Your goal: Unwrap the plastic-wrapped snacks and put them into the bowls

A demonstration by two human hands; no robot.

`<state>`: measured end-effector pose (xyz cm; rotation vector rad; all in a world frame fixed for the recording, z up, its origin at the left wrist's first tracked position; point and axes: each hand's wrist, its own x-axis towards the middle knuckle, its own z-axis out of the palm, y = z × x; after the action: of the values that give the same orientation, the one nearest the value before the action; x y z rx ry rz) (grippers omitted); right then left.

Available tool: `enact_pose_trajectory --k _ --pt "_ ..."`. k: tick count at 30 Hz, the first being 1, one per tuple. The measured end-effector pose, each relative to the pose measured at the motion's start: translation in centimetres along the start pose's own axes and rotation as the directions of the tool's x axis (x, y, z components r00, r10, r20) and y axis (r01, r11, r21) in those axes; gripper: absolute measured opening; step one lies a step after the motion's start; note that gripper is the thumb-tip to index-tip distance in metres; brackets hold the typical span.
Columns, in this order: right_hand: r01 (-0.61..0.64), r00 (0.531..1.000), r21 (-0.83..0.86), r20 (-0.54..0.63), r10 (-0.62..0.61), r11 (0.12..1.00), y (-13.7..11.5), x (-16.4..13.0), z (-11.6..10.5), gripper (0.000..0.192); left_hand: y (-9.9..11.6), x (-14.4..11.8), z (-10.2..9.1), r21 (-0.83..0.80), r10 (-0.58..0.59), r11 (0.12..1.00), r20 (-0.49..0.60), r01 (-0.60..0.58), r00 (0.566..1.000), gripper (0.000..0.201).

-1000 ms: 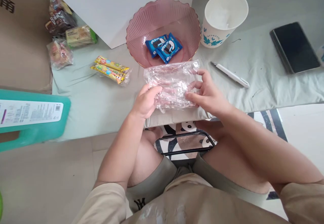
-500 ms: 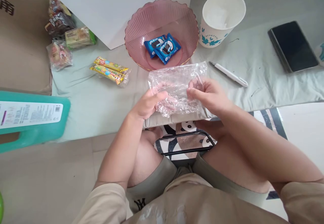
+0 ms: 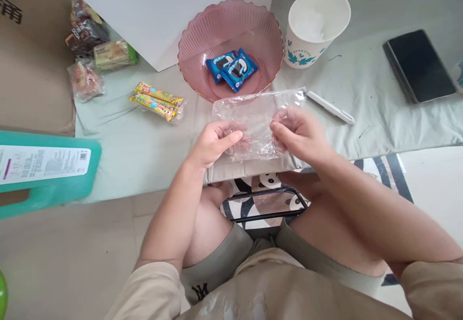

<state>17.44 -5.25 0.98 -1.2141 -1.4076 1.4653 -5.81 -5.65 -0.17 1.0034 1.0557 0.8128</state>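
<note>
At the far left of the frame a teal plastic stool (image 3: 47,170) juts in, and above it, upper left, a small heap of wrapped snacks (image 3: 94,45) lies against a cardboard box. A little further right, two yellow candy sticks (image 3: 156,100) rest on the pale green cloth (image 3: 137,151).

Centre frame, the left hand (image 3: 213,141) pinches the near left edge of a clear plastic bag (image 3: 253,117), thumb and fingers closed on the film. The bag is held just over the near edge of the low table, stretched flat between both hands. Just behind it sits a pink ribbed bowl (image 3: 202,45) with two blue cookie packets (image 3: 231,68) inside.

The right hand (image 3: 300,134) grips the bag's other side, fingers curled into the crinkled film. Pulled apart too hard, I'd say the thin film could tear or slip from one pinch.

Right of that: a white pen (image 3: 331,108), a paper cup (image 3: 318,26), and a dark phone (image 3: 419,64).
</note>
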Motion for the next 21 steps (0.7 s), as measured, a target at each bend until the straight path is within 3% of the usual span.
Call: enact_pose_trajectory --k 4,11,14,18,21 --pt "0.003 1.000 -0.011 0.007 -0.003 1.000 0.1 0.0 -0.2 0.028 0.0 0.1 0.0 0.026 0.125 0.992 -0.115 -0.122 0.985 0.035" --pt "0.155 0.988 0.152 -0.009 -0.156 0.976 0.8 0.3 -0.6 0.031 0.8 -0.4 0.2 -0.112 0.154 0.979 -0.129 -0.169 0.980 0.020" --pt "0.160 0.987 0.208 -0.034 -0.157 0.965 0.7 0.2 -1.0 0.023 1.2 -0.3 0.0 -0.134 0.196 0.968 -0.113 -0.210 0.974 0.018" --pt "0.216 0.974 0.112 0.041 -0.222 0.970 0.5 0.2 -1.8 0.031 1.0 0.0 -0.8 -0.036 0.250 0.967 -0.020 -0.250 0.968 0.033" --pt "0.292 0.953 -0.066 0.111 -0.283 0.954 0.7 0.3 -2.5 0.042 0.7 -0.1 -1.0 0.226 0.304 0.931 -0.045 -0.287 0.952 0.028"
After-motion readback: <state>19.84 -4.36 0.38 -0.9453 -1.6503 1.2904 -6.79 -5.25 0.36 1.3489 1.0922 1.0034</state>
